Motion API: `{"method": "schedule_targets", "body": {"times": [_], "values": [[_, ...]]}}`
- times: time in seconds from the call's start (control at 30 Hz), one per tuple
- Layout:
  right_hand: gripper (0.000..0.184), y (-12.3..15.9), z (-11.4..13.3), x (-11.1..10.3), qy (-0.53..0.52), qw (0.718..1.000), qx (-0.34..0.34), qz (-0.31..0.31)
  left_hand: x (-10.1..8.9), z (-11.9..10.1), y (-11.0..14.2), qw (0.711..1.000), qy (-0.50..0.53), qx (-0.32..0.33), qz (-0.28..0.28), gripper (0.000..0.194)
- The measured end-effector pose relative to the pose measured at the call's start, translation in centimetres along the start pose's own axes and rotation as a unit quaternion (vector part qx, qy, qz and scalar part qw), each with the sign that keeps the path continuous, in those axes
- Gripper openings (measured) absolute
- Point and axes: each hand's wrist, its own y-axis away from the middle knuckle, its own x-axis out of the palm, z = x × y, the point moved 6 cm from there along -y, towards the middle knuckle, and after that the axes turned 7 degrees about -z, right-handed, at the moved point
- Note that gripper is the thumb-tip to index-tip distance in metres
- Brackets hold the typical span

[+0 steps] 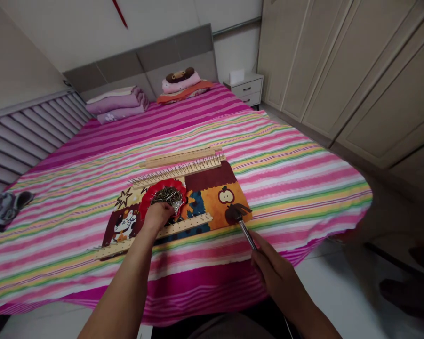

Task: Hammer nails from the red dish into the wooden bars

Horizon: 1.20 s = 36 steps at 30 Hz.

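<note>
My left hand (157, 215) reaches into a red scalloped bowl (144, 203), its fingers drawn together on the loose nails (169, 195); whether a nail is between the fingertips is hidden. My right hand (270, 261) grips the handle of a claw hammer (246, 231), whose dark head rests over the right end of a patterned mat (212, 195). Along the mat's near edge lies a wooden strip (188, 225) with holes and some nails in it, partly covered by my left forearm. Behind the bowl, another wooden strip (176, 173) carries a long row of upright nails.
A further wooden strip (180, 157) lies behind the nailed one. Everything sits on a bed with a striped cover (285, 174). Folded bedding (120, 106) and a pillow stack (181, 84) are by the headboard. Clothing (3, 212) lies at the left edge; wardrobes (321, 61) line the right.
</note>
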Motion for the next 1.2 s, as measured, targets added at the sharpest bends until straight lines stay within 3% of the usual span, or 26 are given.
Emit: {"method": "schedule_targets", "body": {"times": [0.1, 0.23, 0.37, 0.47, 0.57, 0.77, 0.9, 1.0, 1.2], "values": [[0.051, 0.1, 0.2, 0.2, 0.005, 1.000, 0.007, 0.021, -0.7, 0.6, 0.1, 0.999, 0.037, -0.014, -0.019, 0.013], [0.051, 0.1, 0.2, 0.0, 0.007, 1.000, 0.005, 0.004, -1.4, 2.2, 0.1, 0.975, 0.210, -0.040, -0.054, 0.016], [0.053, 0.3, 0.0, 0.1, 0.007, 1.000, 0.016, 0.019, -1.8, 3.5, 0.2, 0.925, 0.366, -0.060, -0.085, 0.028], [0.053, 0.4, 0.0, 0.1, 0.010, 0.999, 0.019, 0.024, -2.2, 3.8, 0.7, 0.868, 0.477, -0.098, -0.096, 0.030], [0.052, 0.5, 0.1, 0.1, 0.025, 0.999, 0.004, 0.027, -3.0, 3.7, 1.9, 0.829, 0.527, -0.138, -0.123, 0.034], [0.049, 0.5, -0.3, 0.0, 0.017, 1.000, -0.011, 0.018, -3.0, 2.9, 4.1, 0.820, 0.547, -0.154, -0.069, 0.021], [0.048, 0.4, -0.5, 0.2, 0.000, 1.000, -0.011, 0.024, -1.6, 1.9, 5.7, 0.807, 0.571, -0.153, 0.006, 0.030], [0.048, 0.4, -0.3, 0.2, -0.009, 1.000, -0.006, 0.028, -0.2, 0.6, 7.1, 0.823, 0.551, -0.132, 0.041, 0.037], [0.045, 0.4, -0.3, 0.1, -0.011, 1.000, -0.004, 0.019, 2.3, -1.5, 9.0, 0.845, 0.522, -0.100, 0.055, 0.048]]}}
